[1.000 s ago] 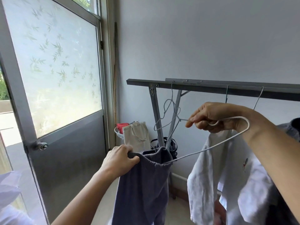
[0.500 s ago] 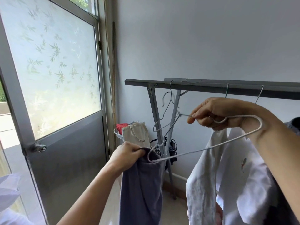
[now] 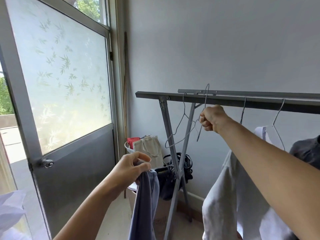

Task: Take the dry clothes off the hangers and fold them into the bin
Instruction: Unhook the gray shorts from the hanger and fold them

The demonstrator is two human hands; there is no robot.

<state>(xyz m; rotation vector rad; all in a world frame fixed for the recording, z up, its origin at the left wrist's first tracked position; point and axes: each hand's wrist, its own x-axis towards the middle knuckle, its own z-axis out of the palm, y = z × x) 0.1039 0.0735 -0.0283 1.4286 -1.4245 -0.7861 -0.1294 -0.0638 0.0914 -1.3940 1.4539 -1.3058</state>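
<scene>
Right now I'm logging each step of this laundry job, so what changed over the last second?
The right hand pulled the wire hanger out of the blue-grey garment and lifted it to the rack rail, where its hook now reaches above the bar. The left hand still grips the garment, which now hangs free of the hanger. The white shirt stayed hanging on the rack.

Matt grey metal rack, thin wire hanger, soft blue-grey cloth garment, frosted glass door
</scene>
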